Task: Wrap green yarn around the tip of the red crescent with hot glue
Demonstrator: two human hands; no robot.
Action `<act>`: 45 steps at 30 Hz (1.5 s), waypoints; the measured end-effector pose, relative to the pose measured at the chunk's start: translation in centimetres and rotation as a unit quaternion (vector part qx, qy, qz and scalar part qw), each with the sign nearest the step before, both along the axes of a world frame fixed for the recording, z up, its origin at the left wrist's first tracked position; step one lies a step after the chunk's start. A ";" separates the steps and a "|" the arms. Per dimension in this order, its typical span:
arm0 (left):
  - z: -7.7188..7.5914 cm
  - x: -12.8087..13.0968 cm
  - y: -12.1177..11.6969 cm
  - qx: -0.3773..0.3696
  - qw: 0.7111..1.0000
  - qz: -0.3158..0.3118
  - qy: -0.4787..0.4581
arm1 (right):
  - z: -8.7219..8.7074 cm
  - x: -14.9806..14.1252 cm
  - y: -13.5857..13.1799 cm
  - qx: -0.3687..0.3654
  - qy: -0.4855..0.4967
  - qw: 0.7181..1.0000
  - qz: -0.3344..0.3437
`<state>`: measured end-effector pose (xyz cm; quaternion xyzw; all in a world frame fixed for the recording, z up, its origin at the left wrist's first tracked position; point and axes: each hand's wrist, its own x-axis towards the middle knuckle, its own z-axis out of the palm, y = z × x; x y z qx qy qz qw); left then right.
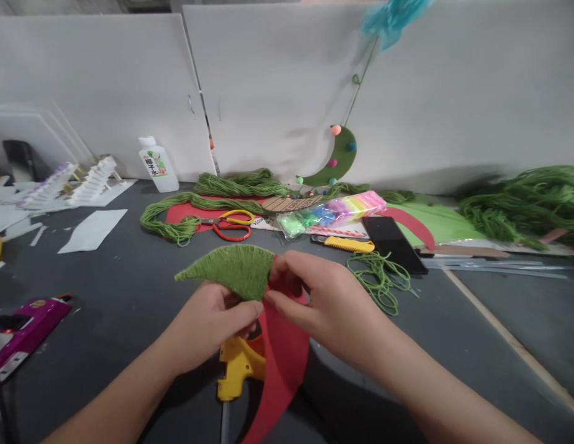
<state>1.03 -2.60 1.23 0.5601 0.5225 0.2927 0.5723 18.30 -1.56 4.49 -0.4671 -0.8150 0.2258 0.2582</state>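
Note:
A red crescent-shaped cutout (282, 357) is held above the dark table, its upper half wrapped in green yarn (236, 268). My left hand (213, 320) is closed on the lower edge of the wrapped part. My right hand (324, 302) pinches the crescent where the yarn wrapping ends, fingers pressed together at the red edge. A yellow glue gun (236, 370) lies on the table just beneath the crescent.
Skeins of green yarn (213, 197), red-and-yellow scissors (231, 225), a white glue bottle (157, 163), a pack of coloured clay (333, 213), a black phone (393, 243), loose yarn (382, 277), a purple tool (25, 330) at left, a finished green moon (336, 157) against the white wall.

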 end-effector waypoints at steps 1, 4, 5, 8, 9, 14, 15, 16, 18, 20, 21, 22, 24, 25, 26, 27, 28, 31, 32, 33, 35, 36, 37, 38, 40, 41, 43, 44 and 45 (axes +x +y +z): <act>0.0 0.0 0.1 -0.004 1.000 -0.001 -0.008 | 0.0 0.1 0.1 0.014 0.004 1.000 -0.012; 0.1 -0.1 0.2 -0.014 0.999 -0.011 -0.028 | -0.1 0.5 0.7 0.023 0.030 0.998 -0.057; 0.0 -0.2 0.2 -0.017 0.999 -0.015 -0.030 | -0.2 0.6 0.9 0.005 0.039 0.997 -0.064; -0.1 -0.3 0.3 -0.018 0.999 -0.024 -0.027 | -0.4 1.0 1.5 -0.117 0.057 0.991 -0.027; -0.1 -0.3 0.4 -0.017 0.999 -0.027 -0.026 | -0.5 1.1 1.6 -0.160 0.068 0.985 -0.010; -0.1 -0.4 0.9 0.020 0.999 0.012 -0.038 | -0.5 1.3 2.0 -0.235 0.169 0.957 -0.016; 0.0 -0.4 0.9 0.038 0.998 0.030 -0.036 | -0.5 1.4 2.0 -0.239 0.183 0.954 -0.019; -0.1 -0.3 0.9 0.057 0.997 0.048 -0.031 | -0.5 1.3 2.0 -0.240 0.192 0.951 -0.022; -0.2 -0.2 0.9 0.076 0.994 0.071 -0.016 | -0.5 1.3 2.0 -0.237 0.195 0.951 -0.029; -0.3 -0.1 0.8 0.054 0.996 0.075 -0.012 | -0.6 1.1 1.9 -0.223 0.182 0.957 -0.036; -0.4 0.0 0.8 0.037 0.997 0.071 -0.018 | -0.6 1.0 1.9 -0.209 0.172 0.962 -0.039; -0.5 0.1 0.8 0.021 0.997 0.067 -0.027 | -0.6 1.0 1.8 -0.190 0.160 0.968 -0.042; -0.6 0.1 0.9 0.011 0.996 0.073 -0.051 | -0.5 0.8 1.7 -0.132 0.131 0.981 -0.056; -0.5 0.0 1.0 0.020 0.995 0.081 -0.060 | -0.4 0.8 1.6 -0.102 0.114 0.986 -0.067; -0.5 -0.2 1.2 0.035 0.993 0.096 -0.065 | -0.4 0.7 1.5 -0.077 0.098 0.989 -0.077; -0.4 -0.4 1.4 0.054 0.990 0.117 -0.063 | -0.3 0.7 1.5 -0.060 0.084 0.991 -0.084; -0.3 -0.7 1.6 0.077 0.986 0.140 -0.053 | -0.3 0.7 1.4 -0.049 0.072 0.993 -0.084; 0.0 -1.9 2.3 0.144 0.968 0.206 0.005 | -0.3 0.5 1.1 -0.024 0.044 0.997 -0.052; 0.1 -2.3 2.5 0.158 0.962 0.221 0.021 | -0.4 0.3 0.9 0.005 0.029 0.999 -0.040; 0.1 -2.7 2.8 0.169 0.957 0.233 0.032 | -0.5 0.0 0.6 0.043 0.005 0.999 -0.026; 0.0 -3.3 3.2 0.179 0.950 0.254 0.032 | -0.9 -0.8 -0.3 0.116 -0.072 0.990 0.018; 0.0 -3.5 3.4 0.181 0.948 0.261 0.024 | -1.2 -1.3 -0.9 0.132 -0.124 0.982 0.050; -0.1 -3.6 3.5 0.181 0.947 0.265 0.014 | -1.5 -1.8 -1.5 0.120 -0.175 0.973 0.088; -0.2 -3.7 3.6 0.180 0.947 0.267 0.004 | -1.9 -2.2 -2.0 0.096 -0.214 0.965 0.121; -0.3 -3.7 3.8 0.177 0.948 0.266 -0.010 | -2.8 -3.1 -3.0 0.068 -0.269 0.948 0.154; -0.4 -3.6 3.8 0.177 0.948 0.265 -0.013 | -3.3 -3.4 -3.3 0.052 -0.286 0.944 0.155; -0.5 -3.5 3.7 0.178 0.948 0.263 -0.015 | -4.0 -3.8 -3.5 0.031 -0.303 0.940 0.152; -0.5 -3.5 3.7 0.180 0.948 0.261 -0.016 | -4.3 -3.8 -3.5 0.019 -0.303 0.941 0.147; -0.5 -3.5 3.7 0.181 0.949 0.259 -0.017 | -4.3 -3.7 -3.4 0.006 -0.297 0.944 0.142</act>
